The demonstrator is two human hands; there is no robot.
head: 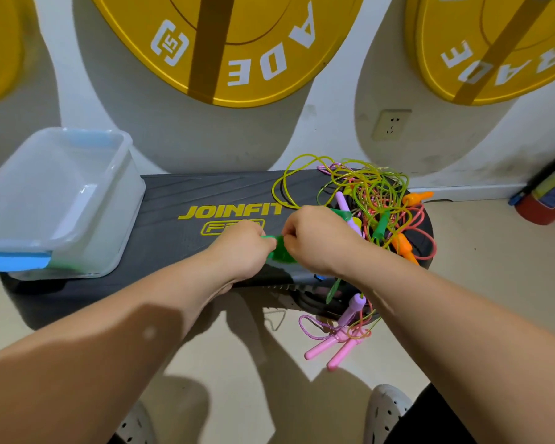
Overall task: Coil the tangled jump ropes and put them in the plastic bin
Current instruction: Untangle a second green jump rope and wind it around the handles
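A tangle of jump ropes (370, 200) in yellow-green, pink and orange lies on the right end of a black step platform (173, 200). My left hand (237, 248) and my right hand (318, 238) meet at the platform's middle, and both grip green jump rope handles (277, 249) between them. A green cord runs from there to the pile. Two pink handles (329, 347) and a lilac handle (353, 307) hang off the front edge. The clear plastic bin (87, 193) stands on the platform's left end; nothing shows inside it.
Yellow weight plates (237, 43) lean on the white wall behind the platform. A wall socket (391, 125) sits low on the wall. A red fire extinguisher (548, 200) lies at the far right. My feet in grey clogs (385, 415) stand on the beige floor.
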